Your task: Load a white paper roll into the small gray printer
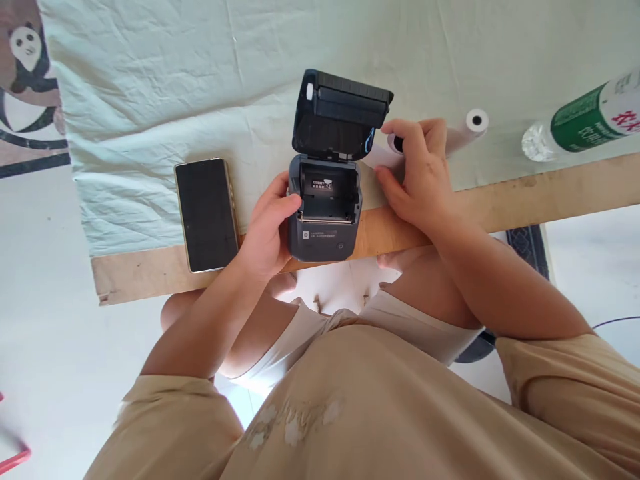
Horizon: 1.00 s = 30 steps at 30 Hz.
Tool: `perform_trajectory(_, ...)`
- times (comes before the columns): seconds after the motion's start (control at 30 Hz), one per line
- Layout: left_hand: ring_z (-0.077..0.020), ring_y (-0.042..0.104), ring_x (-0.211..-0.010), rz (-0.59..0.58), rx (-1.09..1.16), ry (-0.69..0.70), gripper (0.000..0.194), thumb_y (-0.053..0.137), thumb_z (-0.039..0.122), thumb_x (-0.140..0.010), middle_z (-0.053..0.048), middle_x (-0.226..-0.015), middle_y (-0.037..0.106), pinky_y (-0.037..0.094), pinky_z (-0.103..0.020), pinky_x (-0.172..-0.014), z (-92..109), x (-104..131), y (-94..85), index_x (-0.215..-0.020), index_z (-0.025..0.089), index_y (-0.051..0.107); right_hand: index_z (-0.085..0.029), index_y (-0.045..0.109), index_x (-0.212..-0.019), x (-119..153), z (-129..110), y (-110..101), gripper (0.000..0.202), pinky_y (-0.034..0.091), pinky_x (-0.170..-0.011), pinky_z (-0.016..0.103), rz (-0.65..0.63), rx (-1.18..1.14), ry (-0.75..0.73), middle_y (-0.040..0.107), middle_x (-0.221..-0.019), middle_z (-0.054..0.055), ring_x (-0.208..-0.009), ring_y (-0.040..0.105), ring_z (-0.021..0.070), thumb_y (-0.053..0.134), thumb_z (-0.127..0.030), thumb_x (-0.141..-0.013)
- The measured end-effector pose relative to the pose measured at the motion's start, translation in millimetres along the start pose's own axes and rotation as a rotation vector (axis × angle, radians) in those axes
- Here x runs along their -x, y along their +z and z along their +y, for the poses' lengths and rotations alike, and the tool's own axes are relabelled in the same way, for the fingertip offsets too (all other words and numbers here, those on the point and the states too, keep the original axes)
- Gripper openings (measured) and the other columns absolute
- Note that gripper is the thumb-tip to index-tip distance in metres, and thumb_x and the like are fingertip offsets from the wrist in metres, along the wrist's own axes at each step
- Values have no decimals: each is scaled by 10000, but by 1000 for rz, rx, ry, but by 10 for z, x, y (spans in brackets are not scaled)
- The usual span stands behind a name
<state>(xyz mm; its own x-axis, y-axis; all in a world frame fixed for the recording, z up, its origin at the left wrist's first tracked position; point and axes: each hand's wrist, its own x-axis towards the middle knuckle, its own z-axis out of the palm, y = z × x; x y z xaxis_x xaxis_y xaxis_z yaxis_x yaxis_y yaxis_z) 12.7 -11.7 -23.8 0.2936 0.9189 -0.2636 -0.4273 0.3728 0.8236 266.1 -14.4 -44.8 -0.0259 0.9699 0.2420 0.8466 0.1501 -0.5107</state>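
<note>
Nearest the body, the left hand cups the left flank of a small dark thermal printer, thumb laid against its upper side and the fingers curled out of sight round the casing, so it is closed on the printer in a steadying hold rather than a lift. The printer sits at the very front of the wooden table edge, its front face level with or slightly over the lip; a judgement only, but a nudge toward the body could tip it off onto the lap or floor. Its lid stands hinged up and back, and the paper bay lies open and looks empty. Just to the right, the right hand is bent over a white paper roll lying on the pale green cloth, fingertips touching it and thumb under; whether it is truly gripped I cannot tell. A roll loosely pinched may slip and unspool, or catch the raised lid, which is close by. To the left a smartphone lies flat, its near end also by the table edge, and an elbow sweep could send it over. Farther off lie a second paper roll and a green-labelled plastic bottle on its side, both free to roll.
</note>
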Motion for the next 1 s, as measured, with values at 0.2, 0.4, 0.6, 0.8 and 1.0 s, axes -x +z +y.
perform_trajectory(0.2,-174,755,-755,-12,-46,26,264,775,449,-896,-13,-890,782,596,-270,-627,-4,7,-2,-1026,218,778,-374,493,-1442,-7,-85,-105,645,619,-936,414,12,-213,52,639,-1286,60,-1108,652,230,696,-157,-869)
perform_trajectory(0.4,-152,754,-726,-22,19,17,263,789,413,-880,-16,-882,789,607,-237,-610,-17,7,5,-1015,188,802,-353,531,-1375,4,30,-107,472,595,-675,313,-130,-805,335,679,-1168,8,-931,687,167,659,-340,-921)
perform_trajectory(0.6,-325,819,-1034,14,-57,14,359,781,538,-885,-50,-929,779,654,-370,-762,-29,25,12,-1057,224,758,-365,561,-1306,20,81,-124,495,653,-769,369,-212,-930,332,698,-1194,16,-999,712,206,790,-459,-878)
perform_trajectory(0.8,-304,822,-987,-22,-61,1,375,805,512,-879,-48,-959,789,640,-352,-700,-5,21,-4,-1090,207,748,-303,588,-1234,-37,67,-212,426,631,-639,341,-237,-1141,628,720,-1136,35,-945,735,207,709,-398,-837)
perform_trajectory(1.0,-186,774,-742,-37,-49,43,286,739,460,-914,-8,-882,792,586,-263,-559,-26,-8,-18,-1047,208,770,-254,691,-1126,-7,-248,-360,410,571,-602,237,-208,-1285,645,651,-942,0,-804,628,122,805,-302,-735)
